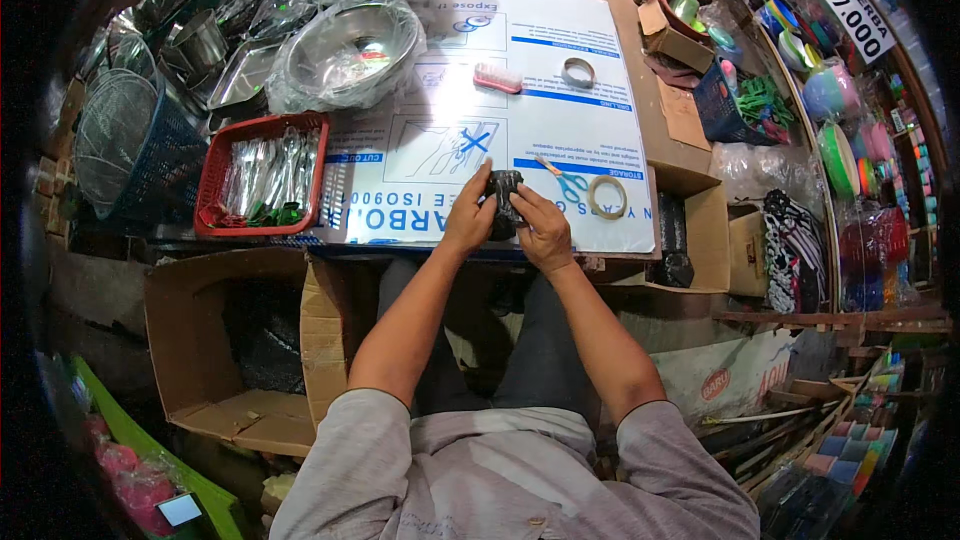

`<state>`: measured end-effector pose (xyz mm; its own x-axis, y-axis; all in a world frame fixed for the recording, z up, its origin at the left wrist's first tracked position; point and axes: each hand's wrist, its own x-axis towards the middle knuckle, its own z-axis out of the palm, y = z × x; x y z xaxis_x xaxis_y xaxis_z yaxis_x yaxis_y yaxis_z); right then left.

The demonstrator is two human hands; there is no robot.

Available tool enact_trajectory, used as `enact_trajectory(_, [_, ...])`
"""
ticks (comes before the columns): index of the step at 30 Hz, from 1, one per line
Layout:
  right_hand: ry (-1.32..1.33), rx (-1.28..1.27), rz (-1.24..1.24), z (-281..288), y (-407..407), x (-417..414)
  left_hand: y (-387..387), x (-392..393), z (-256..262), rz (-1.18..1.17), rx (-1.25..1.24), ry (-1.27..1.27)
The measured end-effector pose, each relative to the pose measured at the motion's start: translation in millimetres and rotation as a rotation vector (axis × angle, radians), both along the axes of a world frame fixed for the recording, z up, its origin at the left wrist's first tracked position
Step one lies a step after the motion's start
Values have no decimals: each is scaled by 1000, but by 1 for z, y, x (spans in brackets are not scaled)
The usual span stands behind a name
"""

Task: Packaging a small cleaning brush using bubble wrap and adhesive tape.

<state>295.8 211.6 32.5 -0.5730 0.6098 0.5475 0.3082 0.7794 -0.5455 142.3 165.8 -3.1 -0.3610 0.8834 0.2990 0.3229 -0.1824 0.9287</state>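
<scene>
Between my hands, at the near edge of the printed white sheet (450, 101), is a small bundle in shiny black plastic (507, 199). My left hand (474, 211) grips its left side, with the thumb along it. On its right side lie the fingers and thumb of my right hand (543, 226). To the right, scissors with light blue handles (571, 185) lie beside a roll of tape (607, 197). Farther back are a pink brush with pale bristles (498, 78) and another roll of tape (578, 72). What the plastic holds is hidden.
A red basket of wrapped metal cutlery (324, 172) stands left, below plastic-wrapped steel bowls (352, 49). Wire strainers (120, 127) crowd the far left. An open cardboard box (225, 420) sits below the table's left; another box (711, 240), holding black-wrapped items, adjoins its right edge.
</scene>
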Motion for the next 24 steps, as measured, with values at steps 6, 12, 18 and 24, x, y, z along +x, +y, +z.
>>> enact_trajectory(6, [-51,35,-34,-20,-1,7,-6,15,0,-82,-143,-519])
enact_trajectory(12, [-58,8,-37,-24,-3,2,-6,0,-8,-9,-235,-275])
enact_trajectory(18, [35,-271,2,-33,3,-6,0,2,-6,80,-163,-78])
enact_trajectory(24, [177,-716,-130,-43,10,-36,6,12,-38,367,3,357])
